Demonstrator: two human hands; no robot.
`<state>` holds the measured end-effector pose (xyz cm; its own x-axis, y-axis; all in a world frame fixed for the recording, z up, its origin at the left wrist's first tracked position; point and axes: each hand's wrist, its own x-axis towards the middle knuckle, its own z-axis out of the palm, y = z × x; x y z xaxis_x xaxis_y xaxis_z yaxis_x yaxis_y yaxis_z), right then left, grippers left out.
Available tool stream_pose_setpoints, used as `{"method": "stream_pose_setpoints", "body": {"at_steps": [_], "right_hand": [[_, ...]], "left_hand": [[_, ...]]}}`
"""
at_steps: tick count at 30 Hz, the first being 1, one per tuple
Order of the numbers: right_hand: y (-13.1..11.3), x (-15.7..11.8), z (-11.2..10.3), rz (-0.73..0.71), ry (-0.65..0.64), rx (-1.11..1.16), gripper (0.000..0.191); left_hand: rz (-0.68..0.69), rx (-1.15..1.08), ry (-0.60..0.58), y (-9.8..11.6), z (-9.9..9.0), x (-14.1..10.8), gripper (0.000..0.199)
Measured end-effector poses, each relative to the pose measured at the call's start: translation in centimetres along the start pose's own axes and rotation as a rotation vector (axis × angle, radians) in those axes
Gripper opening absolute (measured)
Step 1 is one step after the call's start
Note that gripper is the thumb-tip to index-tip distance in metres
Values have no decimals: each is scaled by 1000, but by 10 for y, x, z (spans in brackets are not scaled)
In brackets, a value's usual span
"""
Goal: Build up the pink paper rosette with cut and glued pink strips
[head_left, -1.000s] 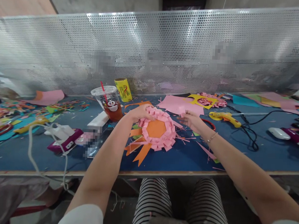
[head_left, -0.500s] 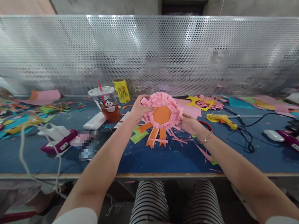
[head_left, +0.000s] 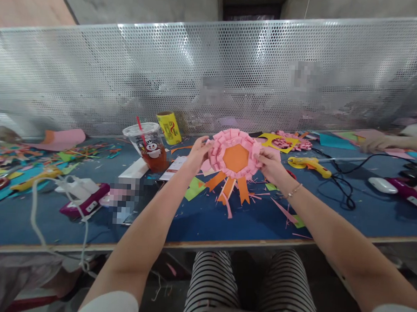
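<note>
Between my two hands is a paper rosette [head_left: 235, 160] with a ring of folded pink loops, an orange centre and orange tails hanging below. My left hand [head_left: 199, 154] grips its left edge, fingers closed on the pink loops. On the opposite edge, my right hand [head_left: 270, 161] pinches the loops between thumb and fingers. The rosette is held up above the blue table, its face towards me. A thin pink paper strip [head_left: 228, 207] dangles over the tails. Green paper scraps [head_left: 194, 189] lie beneath, to the left.
A drink cup [head_left: 152, 148] with a red straw stands behind my left forearm, beside a yellow tube [head_left: 170, 128]. Yellow glue guns [head_left: 311, 166] and purple power strips [head_left: 85, 201] with cables lie at both sides. Another person's hand [head_left: 373, 143] rests at far right. A perforated metal screen [head_left: 213, 68] stands behind.
The rosette has moved slightly right in my hands and shows its orange centre more squarely. The pink strip across the tails now hangs downward. Another person's hand has appeared at far right.
</note>
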<state>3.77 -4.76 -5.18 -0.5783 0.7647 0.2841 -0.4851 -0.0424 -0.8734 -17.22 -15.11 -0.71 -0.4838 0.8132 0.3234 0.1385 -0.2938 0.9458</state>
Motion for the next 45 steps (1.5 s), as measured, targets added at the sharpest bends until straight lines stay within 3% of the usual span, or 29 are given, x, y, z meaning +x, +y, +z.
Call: {"method": "stream_pose_setpoints", "body": {"at_steps": [4,7,13,22,33,38,42,45], "right_hand": [[-9,-1,-7,-71,17,-68,19],[-13,0,-14,-58,0,-110,19],[-16,3,-26,-43,-29,-140,20],[-14,3,-24,-67,4,-199,21],[-15,2,-25,-111,9,-226,22],[-11,5,-29,-199,-21,-315,22],[-6,9,-31,-216,14,-328,20],[-4,9,-30,-215,14,-335,20]], "left_hand": [[-193,-126,-258,3,-2,-1,47],[-236,-120,-361,1,-5,-2,46],[-215,-125,-392,-1,-4,-7,41],[-298,-80,-376,-5,-1,-10,47],[-327,-200,-453,-1,2,-15,47],[-405,-215,-476,2,1,-16,57],[-359,-188,-462,0,3,-18,52],[-281,-112,-446,-3,5,-19,62]]}}
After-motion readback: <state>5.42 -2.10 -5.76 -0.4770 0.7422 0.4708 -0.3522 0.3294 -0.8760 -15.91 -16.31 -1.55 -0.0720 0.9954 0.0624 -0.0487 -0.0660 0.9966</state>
